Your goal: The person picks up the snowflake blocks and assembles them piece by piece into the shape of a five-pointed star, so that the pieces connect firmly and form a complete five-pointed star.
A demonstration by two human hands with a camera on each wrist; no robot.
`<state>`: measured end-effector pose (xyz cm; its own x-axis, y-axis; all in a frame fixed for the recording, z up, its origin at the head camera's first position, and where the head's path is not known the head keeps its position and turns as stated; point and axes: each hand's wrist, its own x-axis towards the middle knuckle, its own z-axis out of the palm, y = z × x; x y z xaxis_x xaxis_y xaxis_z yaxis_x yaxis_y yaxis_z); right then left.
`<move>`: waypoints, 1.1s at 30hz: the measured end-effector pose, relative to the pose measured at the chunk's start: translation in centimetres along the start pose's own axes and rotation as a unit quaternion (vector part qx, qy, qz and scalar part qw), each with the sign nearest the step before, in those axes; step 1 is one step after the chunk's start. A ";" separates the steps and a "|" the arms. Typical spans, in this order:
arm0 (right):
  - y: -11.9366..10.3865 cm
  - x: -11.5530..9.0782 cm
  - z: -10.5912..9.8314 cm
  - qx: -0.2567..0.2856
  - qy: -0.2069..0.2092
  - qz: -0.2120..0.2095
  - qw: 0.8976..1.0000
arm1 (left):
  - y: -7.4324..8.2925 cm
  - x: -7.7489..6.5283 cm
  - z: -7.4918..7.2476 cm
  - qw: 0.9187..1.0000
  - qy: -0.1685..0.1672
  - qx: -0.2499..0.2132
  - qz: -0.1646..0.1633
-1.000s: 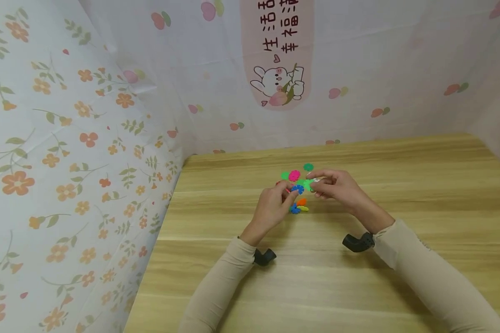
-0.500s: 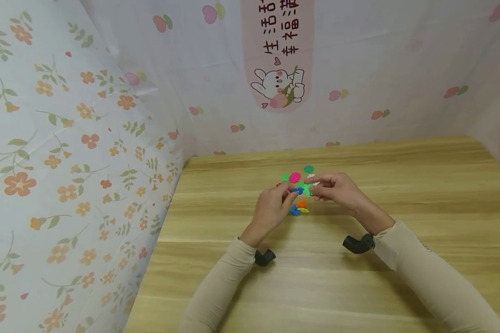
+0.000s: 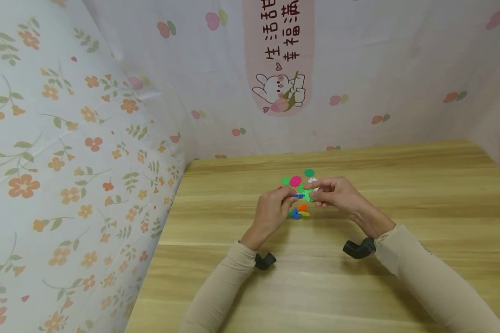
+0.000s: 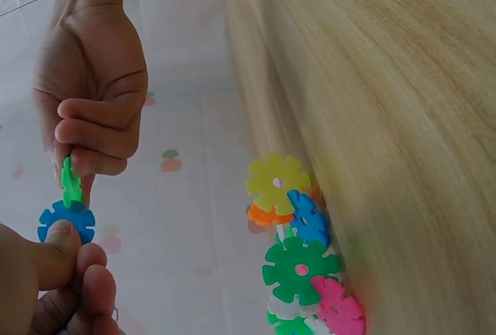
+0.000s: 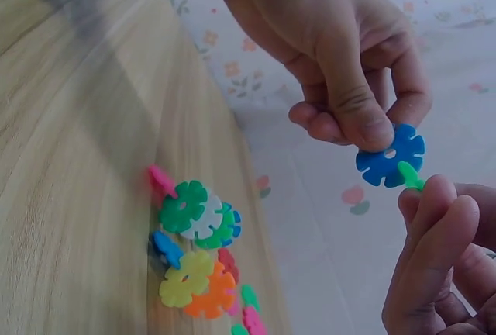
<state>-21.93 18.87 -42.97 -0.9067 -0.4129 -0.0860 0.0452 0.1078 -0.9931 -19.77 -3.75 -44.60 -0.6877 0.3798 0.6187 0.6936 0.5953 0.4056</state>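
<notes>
The blue disc (image 5: 377,166) has turned over the last second: in the head view its round face showed at first, and now it stands nearly edge-on. The left hand (image 3: 271,208) pinches it between thumb and fingers. The right hand (image 3: 339,196) pinches a light green disc (image 3: 308,195), just to the right of the blue disc in the head view, and both wrist views show the two overlapping — the green rim crosses the blue rim, roughly at a right angle. For the work in hand, I judge, this turn counts: the notched rims now lie crosswise, so one notch can take the other, though how deep the green one sits I cannot tell.

Around the blue disc, little else seems to have shifted. Beyond it on the table (image 3: 308,286) lie a pink disc (image 3: 296,181), a dark green disc (image 3: 309,172) and a white disc (image 3: 312,180); nearer the person than it lie an orange disc (image 3: 302,207), a yellow disc (image 3: 305,214) and a second blue one (image 3: 296,214) — all out of the hands
</notes>
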 end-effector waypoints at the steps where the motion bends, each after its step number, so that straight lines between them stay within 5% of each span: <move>1: 0.0 0.0 0.0 0.005 -0.001 -0.001 1.000 | 0.0 0.0 0.0 1.000 0.005 -0.001 0.003; 15: 0.0 -0.1 0.2 0.063 -0.016 -0.027 0.997 | 0.0 0.0 0.2 0.999 0.040 -0.026 0.020; 27: -0.6 0.0 1.4 0.007 0.012 -0.072 0.997 | 0.1 -0.3 0.0 0.997 0.071 -0.024 0.031; 33: -0.9 0.0 1.2 -0.009 0.010 -0.051 0.999 | -0.1 -0.3 0.2 0.997 0.058 -0.014 0.044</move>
<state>-21.49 17.71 -42.12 -0.9144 -0.4044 0.0172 -0.0549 0.0819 -0.9951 -19.71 -3.82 -44.91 -0.5955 0.3436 0.7262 0.7568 0.5432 0.3637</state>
